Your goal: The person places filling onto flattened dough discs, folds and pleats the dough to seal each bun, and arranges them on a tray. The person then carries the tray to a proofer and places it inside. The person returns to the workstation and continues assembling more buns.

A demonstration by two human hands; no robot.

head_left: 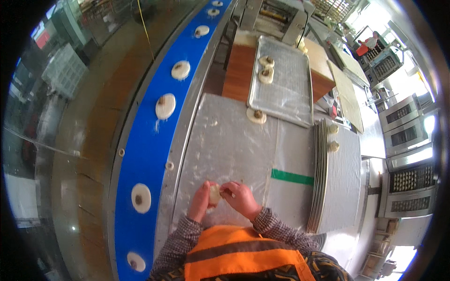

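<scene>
Close in front of my orange apron [243,255], a pale piece of dough [215,193] is held between my two hands. My left hand [201,200] cups it from the left, fingers curled under it. With thumb and fingers together, my right hand [240,198] pinches its right edge. Whether this piece has filling inside is hidden. To the left, a blue conveyor belt [136,161] carries several flat dough rounds, such as a dough round [141,198] with a brown lump of filling in its middle. Another filled round [256,116] lies on the table beyond my hands.
A metal tray [290,100] holding two filled rounds stands at the table's far end. Right of me is a stack of trays [321,173] with two small dough balls beside it. Green tape [292,176] crosses the metal table [225,140]. Another person [372,41] stands far right, near racks.
</scene>
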